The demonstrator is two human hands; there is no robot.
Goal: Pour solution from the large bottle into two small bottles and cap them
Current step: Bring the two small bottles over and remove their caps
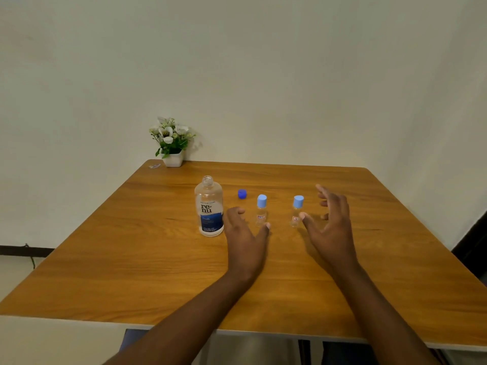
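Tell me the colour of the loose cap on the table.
The loose cap is dark blue; head view.

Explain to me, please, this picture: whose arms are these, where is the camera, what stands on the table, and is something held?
There is no machine here. A person wears one camera on the head, so you look forward and down along that person's two bare arms. On the wooden table stands a large bottle, uncapped; a dark blue cap lies beside it. Further right stand the left small bottle and the right small bottle, each wearing a light blue cap. A flower pot sits at the far corner. The left hand is between the large bottle and the left small bottle; the right hand, fingers spread, is beside the right small bottle. Neither hand holds anything.
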